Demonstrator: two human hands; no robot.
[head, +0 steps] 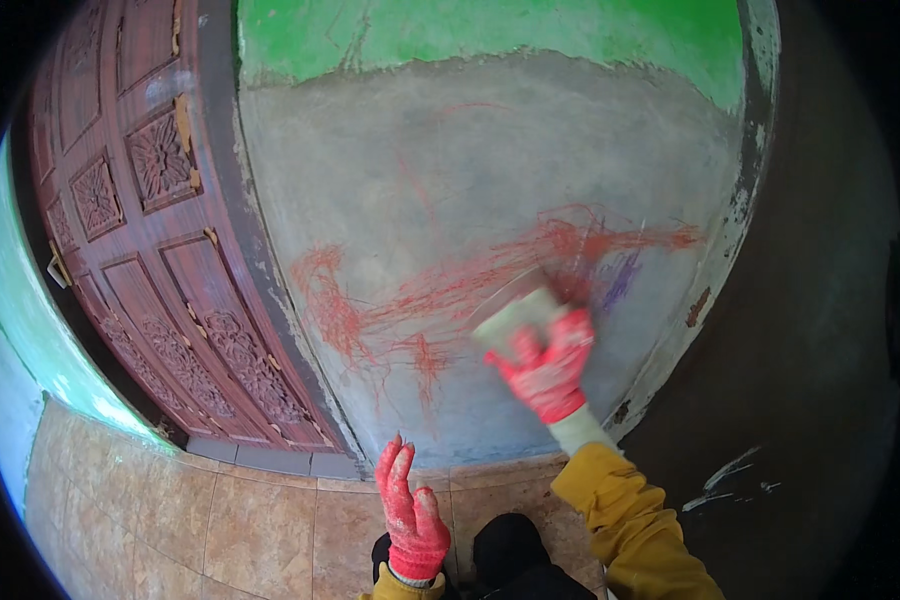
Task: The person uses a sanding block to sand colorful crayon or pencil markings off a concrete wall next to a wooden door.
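My right hand, in a red coated work glove below a mustard sleeve, grips a pale flat block or pad, slightly blurred, against the grey wall. Its exact kind I cannot tell. Red scribbled marks run across the wall around it, and a small purple scribble lies to its right. My left hand, in the same kind of red glove with whitish residue, is raised low in the view, fingers up and holding nothing. The wall is bare grey below a ragged edge of green paint.
A carved reddish-brown wooden door with chipped edges and a handle stands at the left. Brown floor tiles lie below. A worn wall edge borders a dark surface at the right.
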